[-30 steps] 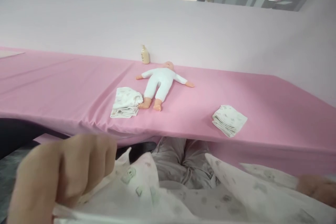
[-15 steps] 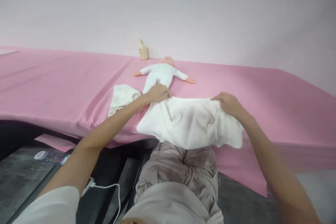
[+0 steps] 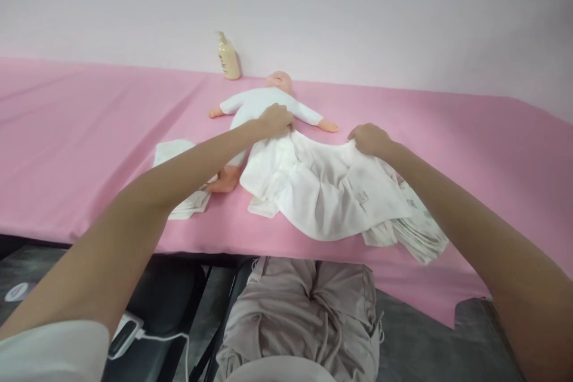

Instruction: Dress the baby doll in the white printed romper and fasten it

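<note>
A baby doll [image 3: 262, 98] in a white suit lies on its back on the pink table cover [image 3: 89, 125], head toward the wall. A white printed cloth [image 3: 326, 185] is spread over its legs and the table in front of it. My left hand [image 3: 276, 119] is closed on the cloth's far left edge, resting on the doll's belly. My right hand [image 3: 369, 139] is closed on the far right edge, just right of the doll. One doll foot [image 3: 221, 180] pokes out at the cloth's left.
A cream pump bottle [image 3: 228, 58] stands against the pale wall behind the doll. One folded cloth [image 3: 179, 152] lies left of the doll under my left forearm; another folded cloth [image 3: 423, 230] lies partly under the spread one at the right. My lap [image 3: 304, 310] is below the table's edge.
Both hands have lifted the cloth from my lap, carried it over the table and laid it across the doll's legs. The camera has tilted down and moved closer.
</note>
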Demonstrator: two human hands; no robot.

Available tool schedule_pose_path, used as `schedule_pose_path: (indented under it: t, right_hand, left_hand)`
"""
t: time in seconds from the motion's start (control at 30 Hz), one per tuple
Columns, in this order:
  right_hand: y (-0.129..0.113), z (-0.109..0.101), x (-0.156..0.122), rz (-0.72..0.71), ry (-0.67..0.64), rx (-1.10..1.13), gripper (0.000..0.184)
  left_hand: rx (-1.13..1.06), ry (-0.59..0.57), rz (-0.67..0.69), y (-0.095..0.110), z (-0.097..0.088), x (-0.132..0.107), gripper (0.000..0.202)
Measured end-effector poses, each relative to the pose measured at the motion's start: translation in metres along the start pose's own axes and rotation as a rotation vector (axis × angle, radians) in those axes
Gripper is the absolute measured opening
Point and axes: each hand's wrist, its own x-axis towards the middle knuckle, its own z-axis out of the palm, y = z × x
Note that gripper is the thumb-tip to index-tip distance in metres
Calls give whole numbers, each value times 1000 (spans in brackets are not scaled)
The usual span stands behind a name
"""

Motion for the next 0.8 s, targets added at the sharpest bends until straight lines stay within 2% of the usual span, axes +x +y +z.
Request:
schedule_pose_path:
  t: [0.07,0.13,0.2,0.33,0.5,0.67,0.8]
  right_hand:
    - [8,3,16,-31,-45,101,46]
    - [15,4,27,-8,-85,216,42]
    - [21,6,35,52,-94,306,36]
    - [34,17,49,150,-62,394,31]
    - [52,33,75,299,10,446,33]
    - [68,43,104,391,117,395,25]
    - [72,51,120,468,162,367,31]
  left_hand:
    - [-12,-37,119,-1,3,7,32]
    - [-49,-122,223,1,6,12,33]
    - [-1,-195,257,1,11,17,32]
    - [181,-212,199,-6,18,34,30]
    - [197,-264,193,-19,21,60,29]
    - [316,-196,58,-28,18,84,21]
    - [318,-207,-95,-31,16,100,19]
